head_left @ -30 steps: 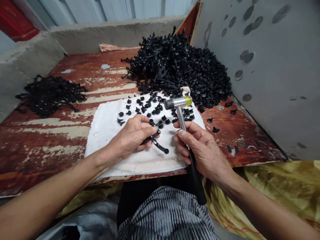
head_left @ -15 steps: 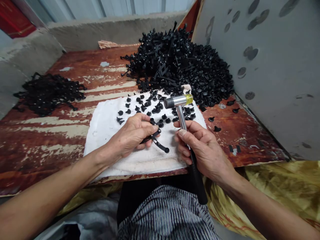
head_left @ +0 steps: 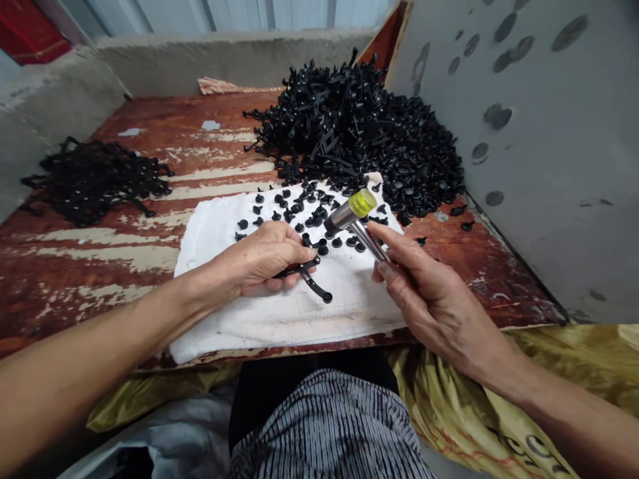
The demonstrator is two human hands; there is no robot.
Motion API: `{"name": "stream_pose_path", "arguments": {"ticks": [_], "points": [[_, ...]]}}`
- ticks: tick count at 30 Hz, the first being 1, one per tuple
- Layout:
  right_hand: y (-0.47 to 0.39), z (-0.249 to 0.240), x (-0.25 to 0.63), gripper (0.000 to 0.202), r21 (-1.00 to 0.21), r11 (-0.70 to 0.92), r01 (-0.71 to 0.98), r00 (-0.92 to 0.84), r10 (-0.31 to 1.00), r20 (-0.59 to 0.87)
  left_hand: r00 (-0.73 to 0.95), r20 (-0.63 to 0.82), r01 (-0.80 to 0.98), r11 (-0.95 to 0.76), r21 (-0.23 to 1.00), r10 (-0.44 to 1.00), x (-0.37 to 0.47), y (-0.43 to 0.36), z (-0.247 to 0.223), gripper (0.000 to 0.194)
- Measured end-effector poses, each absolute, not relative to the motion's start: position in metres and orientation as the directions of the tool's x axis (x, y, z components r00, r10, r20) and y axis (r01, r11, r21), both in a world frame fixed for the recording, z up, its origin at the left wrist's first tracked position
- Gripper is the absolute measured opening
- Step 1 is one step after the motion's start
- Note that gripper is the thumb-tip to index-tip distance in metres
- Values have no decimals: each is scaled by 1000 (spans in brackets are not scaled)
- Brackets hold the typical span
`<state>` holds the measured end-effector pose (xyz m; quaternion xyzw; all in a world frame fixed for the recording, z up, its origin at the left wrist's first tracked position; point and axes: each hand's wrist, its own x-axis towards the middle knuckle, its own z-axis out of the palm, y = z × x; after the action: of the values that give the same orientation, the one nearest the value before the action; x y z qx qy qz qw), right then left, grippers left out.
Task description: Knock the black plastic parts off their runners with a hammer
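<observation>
My left hand (head_left: 269,256) is closed on a black jointed plastic piece (head_left: 314,286), with one slim arm sticking out toward me over the white cloth (head_left: 234,319). In my right hand (head_left: 424,286) is a mallet (head_left: 344,216) with a metal head, one dark face and one yellow face. Its dark face tilts down toward the left hand, a short way above the cloth and apart from the black piece. My right palm hides most of the handle. Several small black round-headed plugs (head_left: 314,216) lie scattered on the cloth beyond both hands.
A tall heap of black parts (head_left: 329,120) stands at the back, running into a mound of plugs (head_left: 419,153) on the right. To the left lies a smaller pile of black pieces (head_left: 97,179). A grey panel (head_left: 539,146) bounds the worn red-brown table (head_left: 124,266) on the right.
The mallet has turned from upright to tilted, its dark face now lower and its yellow face raised. My right hand has shifted right. My left hand still holds the black piece in nearly the same spot.
</observation>
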<state>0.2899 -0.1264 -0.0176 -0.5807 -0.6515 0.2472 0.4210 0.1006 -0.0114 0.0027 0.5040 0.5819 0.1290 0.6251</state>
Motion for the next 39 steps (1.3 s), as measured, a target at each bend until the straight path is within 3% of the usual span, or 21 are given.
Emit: {"name": "stream_pose_path", "arguments": {"ticks": [5, 10, 15, 18, 23, 26, 30, 33, 35, 39], "points": [[-126, -13, 291, 58, -657, 347, 669, -39, 899, 435, 336, -598, 409, 459, 789, 728, 98, -8, -2, 22], [-122, -18, 294, 60, -544, 385, 746, -206, 910, 361, 344, -601, 385, 475, 791, 721, 99, -11, -1, 21], [-126, -18, 292, 67, -583, 379, 718, -49, 863, 502, 389, -593, 381, 463, 800, 705, 97, -9, -3, 21], [-124, -21, 292, 61, -563, 382, 732, -190, 910, 369, 400, -574, 381, 440, 813, 715, 96, -9, -5, 21], [-124, -25, 294, 66, -583, 382, 717, -96, 883, 460, 401, -567, 371, 438, 819, 720, 95, -9, -8, 23], [-124, -29, 294, 62, -557, 363, 747, -174, 915, 363, 394, -567, 379, 434, 817, 723, 97, -10, -8, 26], [-123, -30, 294, 57, -594, 359, 720, -145, 915, 377, 382, -520, 422, 356, 834, 764, 98, -17, -7, 24], [-124, -29, 294, 51, -680, 295, 672, -109, 947, 303, 440, -427, 435, 229, 871, 790, 93, -23, -5, 35], [-126, -29, 295, 45, -788, 192, 585, 0, 972, 237, 499, -387, 422, 173, 890, 775, 87, -26, -3, 37], [-129, -34, 297, 43, -945, 33, 324, 214, 971, 107, 642, -347, 503, -34, 863, 684, 75, -27, 1, 22]]}}
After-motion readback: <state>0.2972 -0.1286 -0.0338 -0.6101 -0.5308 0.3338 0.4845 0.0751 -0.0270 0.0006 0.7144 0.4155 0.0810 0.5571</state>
